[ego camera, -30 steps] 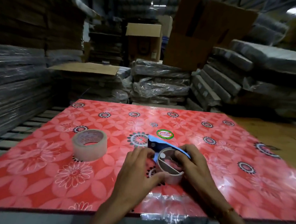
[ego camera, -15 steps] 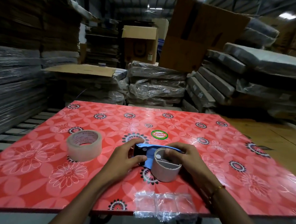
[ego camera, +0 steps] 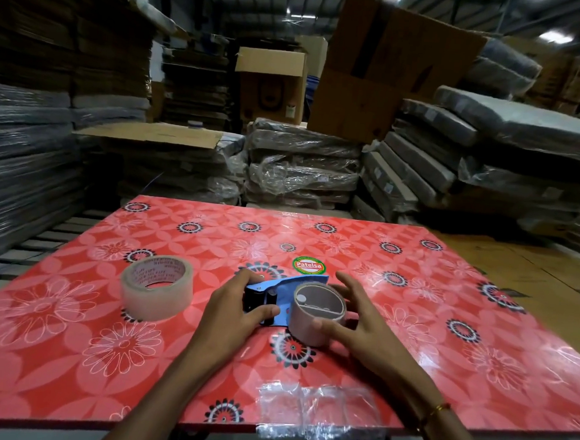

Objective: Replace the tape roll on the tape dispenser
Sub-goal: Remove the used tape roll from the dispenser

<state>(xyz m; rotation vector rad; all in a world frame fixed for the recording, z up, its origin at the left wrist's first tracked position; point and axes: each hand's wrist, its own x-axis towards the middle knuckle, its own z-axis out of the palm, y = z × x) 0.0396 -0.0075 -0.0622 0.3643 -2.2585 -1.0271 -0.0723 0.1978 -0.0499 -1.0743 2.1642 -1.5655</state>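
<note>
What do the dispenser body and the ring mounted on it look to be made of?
Dispenser: apparently blue painted metal or hard plastic, smooth with a slight sheen. Mounted ring: likely a cardboard core, matte beige, thin-walled and almost bare of tape.

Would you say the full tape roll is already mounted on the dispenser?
No, the full tape roll sits apart on the table, left of the dispenser.
</note>
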